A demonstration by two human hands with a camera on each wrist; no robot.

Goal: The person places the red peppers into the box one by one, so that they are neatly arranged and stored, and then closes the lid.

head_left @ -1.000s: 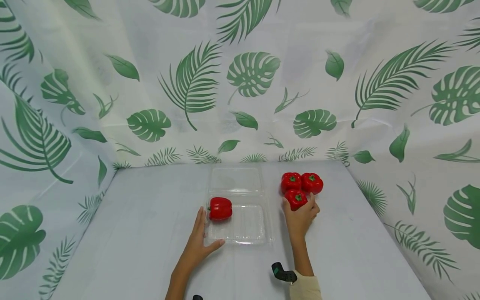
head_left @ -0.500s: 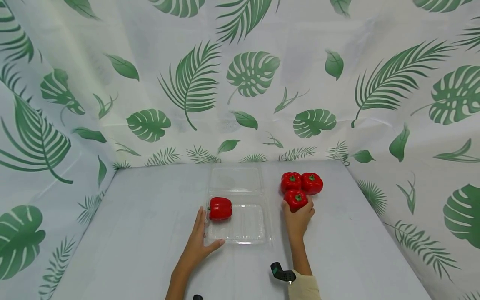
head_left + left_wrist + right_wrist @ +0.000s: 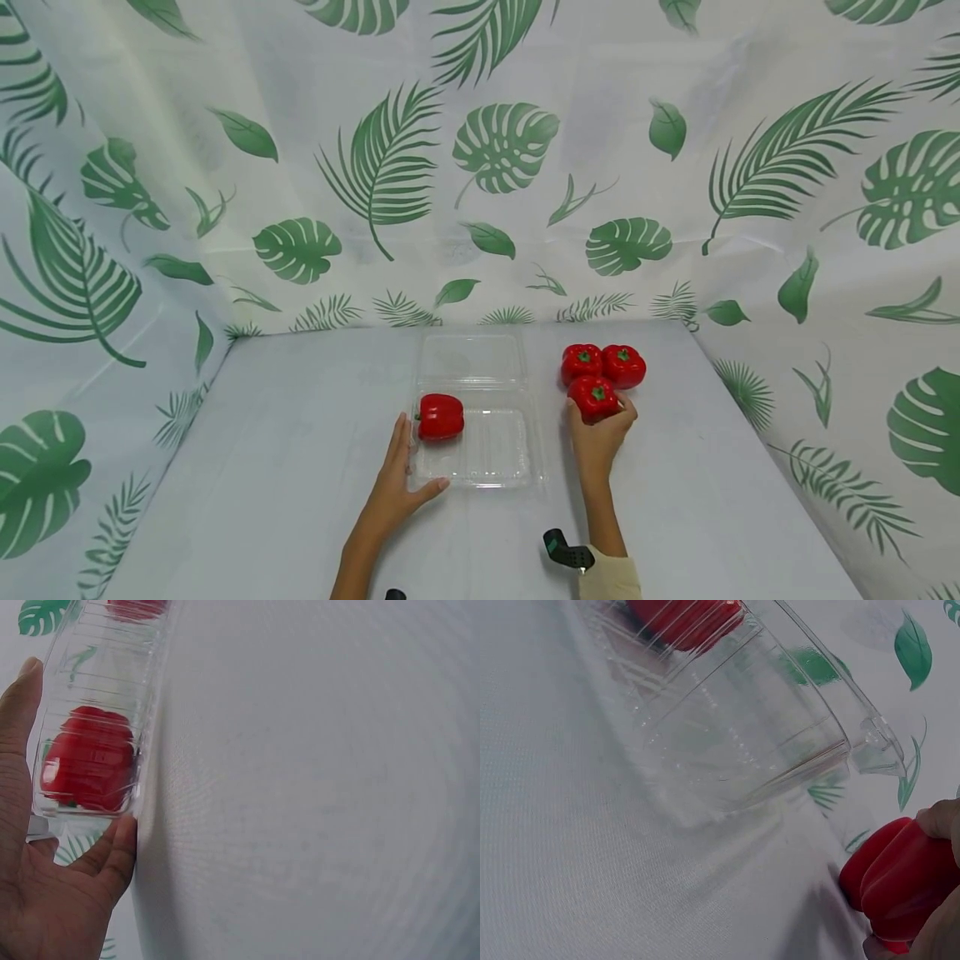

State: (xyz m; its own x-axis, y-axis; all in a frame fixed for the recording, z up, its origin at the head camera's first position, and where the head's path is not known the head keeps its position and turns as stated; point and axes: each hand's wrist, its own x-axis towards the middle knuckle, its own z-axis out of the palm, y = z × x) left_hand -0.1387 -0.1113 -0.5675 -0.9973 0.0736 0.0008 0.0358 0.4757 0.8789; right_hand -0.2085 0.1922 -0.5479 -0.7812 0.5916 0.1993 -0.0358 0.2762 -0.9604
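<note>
The work looks to be at an early stage: of the four red peppers in view, one is in the clear container and three are outside it. The boxed pepper (image 3: 441,417) lies on its side in the left end of the container (image 3: 497,454), its stem toward the left wall; the rest of that base holds nothing, and the lid (image 3: 471,360) lies open on the container's far side. The left hand (image 3: 397,490) rests at the container's near-left corner, fingers straight and thumb spread away from them. To the container's right, the right hand (image 3: 602,435) pinches the held pepper (image 3: 593,397) between thumb and fingers; whether it is clear of the tabletop (image 3: 300,450) I cannot tell. Farther back, still right of the container, the rear-left pepper (image 3: 581,362) and rear-right pepper (image 3: 624,367) sit untouched. Three peppers and the lid's closing seem left.
</note>
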